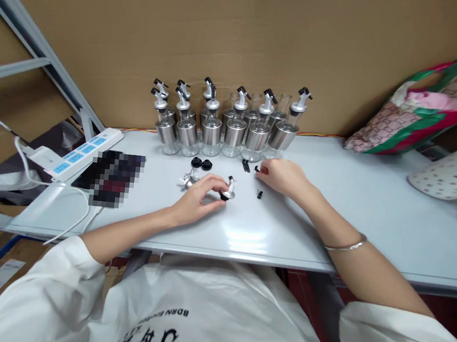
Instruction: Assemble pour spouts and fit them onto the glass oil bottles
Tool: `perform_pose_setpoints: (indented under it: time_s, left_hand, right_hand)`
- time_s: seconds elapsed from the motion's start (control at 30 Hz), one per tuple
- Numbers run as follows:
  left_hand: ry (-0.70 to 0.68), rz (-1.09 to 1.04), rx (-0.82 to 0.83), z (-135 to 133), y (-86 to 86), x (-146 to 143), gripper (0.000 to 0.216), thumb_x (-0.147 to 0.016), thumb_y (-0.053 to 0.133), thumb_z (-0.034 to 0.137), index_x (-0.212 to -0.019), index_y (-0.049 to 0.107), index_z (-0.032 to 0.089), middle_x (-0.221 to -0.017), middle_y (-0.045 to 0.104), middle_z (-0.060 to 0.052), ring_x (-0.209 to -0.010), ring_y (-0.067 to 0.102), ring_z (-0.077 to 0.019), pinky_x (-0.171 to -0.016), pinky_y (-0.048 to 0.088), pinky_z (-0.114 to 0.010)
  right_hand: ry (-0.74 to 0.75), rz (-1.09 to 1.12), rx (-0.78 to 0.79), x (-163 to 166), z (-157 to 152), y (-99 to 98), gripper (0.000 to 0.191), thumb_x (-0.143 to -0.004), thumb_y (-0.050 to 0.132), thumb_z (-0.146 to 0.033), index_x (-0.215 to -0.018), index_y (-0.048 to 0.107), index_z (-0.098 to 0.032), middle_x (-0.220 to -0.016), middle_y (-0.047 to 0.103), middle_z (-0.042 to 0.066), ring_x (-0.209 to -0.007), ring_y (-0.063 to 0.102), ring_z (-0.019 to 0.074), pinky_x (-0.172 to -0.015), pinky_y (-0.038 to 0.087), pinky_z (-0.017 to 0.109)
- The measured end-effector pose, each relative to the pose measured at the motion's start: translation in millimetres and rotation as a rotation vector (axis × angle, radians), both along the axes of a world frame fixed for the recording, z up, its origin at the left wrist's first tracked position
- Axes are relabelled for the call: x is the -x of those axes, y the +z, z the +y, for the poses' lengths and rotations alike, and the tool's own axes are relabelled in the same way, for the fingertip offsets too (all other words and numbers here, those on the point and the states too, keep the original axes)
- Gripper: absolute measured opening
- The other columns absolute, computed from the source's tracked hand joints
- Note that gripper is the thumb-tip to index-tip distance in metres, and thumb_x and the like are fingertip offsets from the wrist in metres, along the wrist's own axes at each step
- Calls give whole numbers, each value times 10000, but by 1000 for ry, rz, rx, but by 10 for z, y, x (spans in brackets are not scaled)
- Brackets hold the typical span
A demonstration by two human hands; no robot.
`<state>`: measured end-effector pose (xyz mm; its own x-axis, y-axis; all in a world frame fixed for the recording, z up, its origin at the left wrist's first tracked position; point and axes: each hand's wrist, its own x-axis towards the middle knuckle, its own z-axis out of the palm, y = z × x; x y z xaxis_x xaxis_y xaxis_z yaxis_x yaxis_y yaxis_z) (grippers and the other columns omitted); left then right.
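My left hand [204,197] is closed around a silver pourer spout [228,190] with a black stopper base, held just over the table. My right hand [279,175] pinches a small black flip cap [257,169] between thumb and fingertips. Just left of it lie more black caps [246,166], and a small black piece [259,195] rests below it. Beyond my left hand are two round black stoppers [201,164] and a few loose silver spout parts [189,178], partly hidden by the fingers.
Several glass oil bottles [234,134] with steel sleeves stand along the cardboard wall [242,42], many topped with spouts. On the left are a power strip [87,151], a white cable [83,191] and a blurred-out dark device [109,177]. A patterned bag [414,111] stands at the right.
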<state>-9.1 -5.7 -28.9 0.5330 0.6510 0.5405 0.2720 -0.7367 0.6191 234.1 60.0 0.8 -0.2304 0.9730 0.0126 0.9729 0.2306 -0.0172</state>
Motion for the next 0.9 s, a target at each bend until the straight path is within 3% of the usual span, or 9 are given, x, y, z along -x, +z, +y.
perform_pose_setpoints:
  time_s: [0.23, 0.5, 0.73, 0.9]
  left_hand:
    - [-2, 28, 21, -4, 0, -1, 181, -862, 613, 244, -1022, 556, 181, -1028, 577, -75, -935, 587, -152, -822, 524, -310]
    - [23, 78, 32, -44, 39, -1, 197, -878, 567, 217, -1070, 605, 193, -1049, 523, -69, -946, 579, -146, -876, 514, -326]
    - [-16, 27, 32, -40, 50, -13, 179, -864, 525, 116, -1022, 571, 187, -1063, 601, -80, -1036, 580, -172, -851, 498, -309]
    - [-8, 21, 64, -24, 45, -8, 131, -884, 543, 194, -1013, 561, 188, -1046, 597, -78, -973, 586, -163, -830, 492, -305]
  right_hand:
    - [-174, -72, 40, -4, -15, 36, 248, -852, 520, -285, -916, 699, -125, -961, 700, 205, -918, 662, 339, -675, 478, 368]
    - [-190, -77, 16, -62, 43, -30, 318, -905, 417, -226, -1077, 654, -103, -1040, 687, 229, -951, 661, 336, -699, 484, 379]
    - [-195, -77, 43, -61, 54, 8, 289, -859, 430, -153, -959, 700, -129, -1029, 694, 212, -935, 658, 330, -667, 467, 356]
    - [-184, -47, -2, -65, 57, 10, 220, -797, 496, -171, -855, 708, -158, -923, 711, 164, -831, 659, 278, -624, 440, 316]
